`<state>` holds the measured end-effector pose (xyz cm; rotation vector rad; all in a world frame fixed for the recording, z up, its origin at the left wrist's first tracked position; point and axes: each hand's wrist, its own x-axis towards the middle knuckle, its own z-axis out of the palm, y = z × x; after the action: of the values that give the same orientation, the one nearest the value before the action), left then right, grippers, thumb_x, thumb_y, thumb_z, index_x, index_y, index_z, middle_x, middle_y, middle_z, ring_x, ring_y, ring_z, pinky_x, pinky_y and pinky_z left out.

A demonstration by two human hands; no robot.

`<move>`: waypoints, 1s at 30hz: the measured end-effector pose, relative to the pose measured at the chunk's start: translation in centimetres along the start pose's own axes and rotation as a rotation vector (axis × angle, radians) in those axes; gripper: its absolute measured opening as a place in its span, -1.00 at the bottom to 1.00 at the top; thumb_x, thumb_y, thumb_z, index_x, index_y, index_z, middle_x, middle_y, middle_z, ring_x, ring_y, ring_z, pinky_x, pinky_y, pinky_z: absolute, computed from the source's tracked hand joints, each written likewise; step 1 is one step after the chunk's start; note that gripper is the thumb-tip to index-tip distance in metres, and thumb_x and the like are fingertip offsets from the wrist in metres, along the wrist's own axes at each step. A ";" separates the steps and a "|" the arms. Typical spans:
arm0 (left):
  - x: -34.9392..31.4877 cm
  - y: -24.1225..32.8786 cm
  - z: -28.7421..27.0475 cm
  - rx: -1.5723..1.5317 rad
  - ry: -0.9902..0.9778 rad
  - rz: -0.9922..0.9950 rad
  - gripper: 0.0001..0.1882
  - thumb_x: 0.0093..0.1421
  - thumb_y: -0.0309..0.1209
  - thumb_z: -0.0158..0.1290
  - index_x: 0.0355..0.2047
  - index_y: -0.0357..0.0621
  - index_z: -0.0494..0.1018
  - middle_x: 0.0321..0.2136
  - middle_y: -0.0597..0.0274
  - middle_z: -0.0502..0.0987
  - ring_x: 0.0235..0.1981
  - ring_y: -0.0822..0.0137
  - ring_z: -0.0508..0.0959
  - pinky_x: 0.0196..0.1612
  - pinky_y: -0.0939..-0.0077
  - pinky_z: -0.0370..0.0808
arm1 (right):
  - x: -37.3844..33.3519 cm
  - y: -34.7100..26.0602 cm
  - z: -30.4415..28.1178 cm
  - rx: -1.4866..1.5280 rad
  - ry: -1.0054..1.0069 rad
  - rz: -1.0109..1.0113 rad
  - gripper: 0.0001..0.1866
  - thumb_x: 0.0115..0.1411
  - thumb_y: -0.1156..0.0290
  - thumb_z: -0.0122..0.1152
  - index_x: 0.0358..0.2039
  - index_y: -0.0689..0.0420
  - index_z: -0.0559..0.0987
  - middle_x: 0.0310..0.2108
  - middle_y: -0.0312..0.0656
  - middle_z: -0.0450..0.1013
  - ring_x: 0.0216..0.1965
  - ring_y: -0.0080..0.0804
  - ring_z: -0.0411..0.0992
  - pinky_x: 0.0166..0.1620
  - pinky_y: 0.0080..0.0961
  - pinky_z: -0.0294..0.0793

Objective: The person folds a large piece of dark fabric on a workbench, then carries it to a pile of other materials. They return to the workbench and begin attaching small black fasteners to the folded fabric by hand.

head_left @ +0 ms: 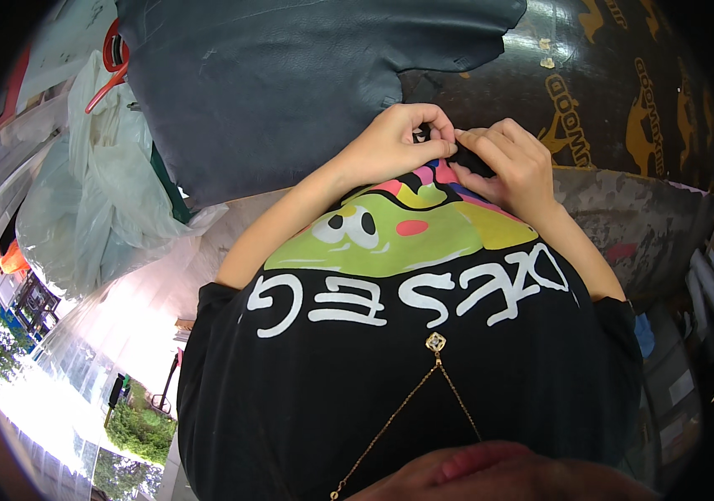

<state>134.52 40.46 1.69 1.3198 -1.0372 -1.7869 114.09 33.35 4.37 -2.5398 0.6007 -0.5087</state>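
Observation:
My left hand (400,144) and my right hand (510,159) meet in front of my printed black shirt (307,392), close to the table's near edge. The thumb and forefinger of the left are pinched together beside the right fingertips. A small black soft piece (469,160) shows under the curled fingers of the right hand. It looks like cloth or leather, but most of it is covered, and I cannot tell whether it is part of the shirt. What the left pinch holds is too small to make out.
A large dark leather sheet (282,92) with an uneven right edge covers much of the table. The dark board with gold print (607,92) shows beside it. At the left are a clear plastic bag (64,217) and a red looped handle (114,50).

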 end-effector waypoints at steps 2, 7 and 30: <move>0.1 -0.1 0.0 -0.007 -0.006 0.006 -0.86 0.17 -0.43 0.20 -0.38 -0.25 0.51 -0.47 0.41 0.47 -0.41 0.61 0.41 -0.29 0.67 0.38 | -0.1 0.2 -0.1 0.029 0.023 -0.011 -0.58 -0.18 0.44 0.48 -0.23 0.07 0.58 -0.39 -0.32 0.53 -0.35 -0.37 0.49 -0.32 -0.44 0.51; -0.3 -0.2 0.4 0.213 0.079 0.072 -0.88 0.17 -0.43 0.18 -0.37 -0.22 0.51 -0.45 0.36 0.47 -0.43 0.54 0.43 -0.35 0.63 0.39 | -0.4 0.1 -1.5 0.137 -0.128 0.208 -0.58 -0.12 0.49 0.46 -0.18 0.07 0.58 -0.40 -0.28 0.53 -0.39 -0.36 0.48 -0.37 -0.46 0.50; -0.8 1.4 1.2 0.815 0.135 0.275 -0.82 0.13 -0.35 0.25 -0.30 -0.12 0.52 -0.30 0.28 0.51 -0.57 0.26 0.53 -0.44 0.33 0.48 | -0.7 1.9 -0.8 1.022 -0.500 0.729 -0.80 0.35 0.39 0.12 -0.24 0.29 0.57 -0.44 -0.37 0.48 -0.39 -0.72 0.32 -0.33 -0.62 0.34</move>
<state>133.64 40.71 3.49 1.6139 -1.8682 -1.0670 112.55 31.95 3.88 -1.2727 0.7479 0.1024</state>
